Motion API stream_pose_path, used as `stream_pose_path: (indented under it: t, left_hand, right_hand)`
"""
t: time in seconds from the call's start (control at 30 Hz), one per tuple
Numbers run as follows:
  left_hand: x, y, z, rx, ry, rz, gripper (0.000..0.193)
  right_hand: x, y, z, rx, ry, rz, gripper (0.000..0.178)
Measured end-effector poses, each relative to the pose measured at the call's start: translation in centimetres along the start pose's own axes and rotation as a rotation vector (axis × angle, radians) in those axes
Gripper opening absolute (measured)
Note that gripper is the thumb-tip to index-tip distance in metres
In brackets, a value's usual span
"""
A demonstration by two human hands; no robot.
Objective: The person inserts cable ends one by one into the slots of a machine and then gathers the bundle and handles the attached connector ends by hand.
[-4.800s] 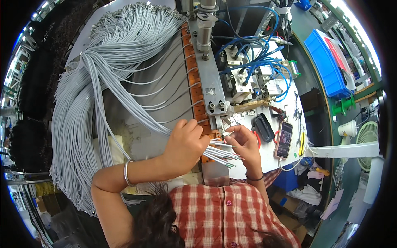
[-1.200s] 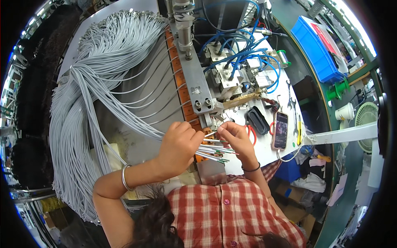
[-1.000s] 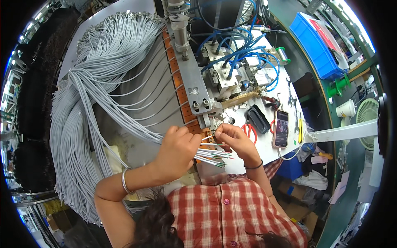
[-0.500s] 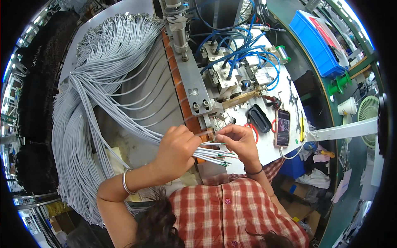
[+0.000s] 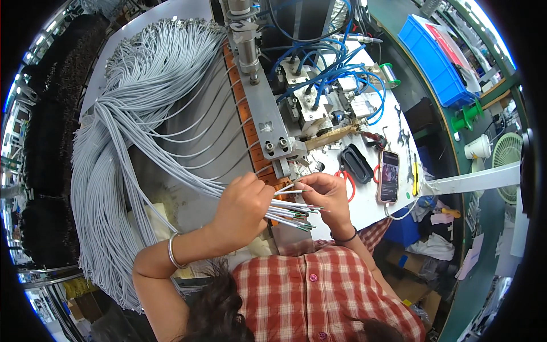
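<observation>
My left hand (image 5: pixel 242 206) is closed around a bundle of grey cables (image 5: pixel 194 181). Their stripped ends (image 5: pixel 290 214), with thin green, white and red inner wires, stick out to its right. With thumb and forefinger together, my right hand (image 5: pixel 327 199) pinches the tip of one cable (image 5: pixel 285 188) lifted apart from the others. Just beyond both hands runs an orange slotted track (image 5: pixel 245 108), holding several single grey cables spaced along it. A metal press arm (image 5: pixel 268 119) stands beside the track, its lower end close to my right fingertips.
A large heap of grey cables (image 5: pixel 165 62) covers the left of the table. Pneumatic blocks (image 5: pixel 310 108) with blue hoses stand behind the press. To the right lie a black tray (image 5: pixel 357 163), red-handled scissors (image 5: pixel 348 185), a phone (image 5: pixel 389 176), wrenches (image 5: pixel 409 154) and a blue bin (image 5: pixel 436 62).
The orange track and its cables, blurred before, are now sharp, with the cables lying at different places. My right fingers have shifted slightly and now pinch a single cable's tip.
</observation>
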State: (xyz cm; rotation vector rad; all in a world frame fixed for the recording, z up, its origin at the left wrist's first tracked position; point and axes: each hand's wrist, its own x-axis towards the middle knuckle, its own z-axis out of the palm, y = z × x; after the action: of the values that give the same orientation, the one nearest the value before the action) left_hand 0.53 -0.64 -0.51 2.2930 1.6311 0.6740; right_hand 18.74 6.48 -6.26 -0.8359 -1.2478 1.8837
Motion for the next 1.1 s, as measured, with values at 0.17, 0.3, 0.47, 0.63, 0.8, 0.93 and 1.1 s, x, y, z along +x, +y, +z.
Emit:
stream_pose_path:
  t: [0.17, 0.3, 0.47, 0.63, 0.8, 0.93, 1.1]
  left_hand:
    - [0.2, -0.2, 0.2, -0.032, 0.027, 0.009, 0.021]
    - [0.2, -0.2, 0.1, -0.045, 0.002, 0.030, 0.022]
    - [0.4, 0.1, 0.2, -0.043, -0.052, 0.044, 0.025]
    - [0.0, -0.7, 0.5, 0.067, 0.027, 0.098, 0.027]
    - [0.3, -0.1, 0.0, 0.073, 0.031, 0.023, 0.021]
    - [-0.1, -0.1, 0.3, 0.107, -0.067, 0.020, 0.022]
    - [0.0, -0.2, 0.7, 0.095, -0.022, 0.014, 0.024]
  right_hand:
    - [0.3, -0.3, -0.7, 0.088, -0.090, 0.065, 0.007]
    - [0.5, -0.7, -1.1, 0.054, -0.206, 0.177, 0.006]
    - [0.5, -1.0, -1.2, -0.013, -0.066, 0.137, 0.006]
    - [0.7, 0.0, -0.8, -0.358, 0.026, -0.044, 0.008]
    - [1.2, 0.9, -1.7, 0.011, -0.101, 0.207, 0.009]
    - [1.4, -0.2, -1.9, -0.055, -0.164, 0.362, 0.010]
    - [1.1, 0.3, -1.9, -0.046, -0.127, 0.268, 0.007]
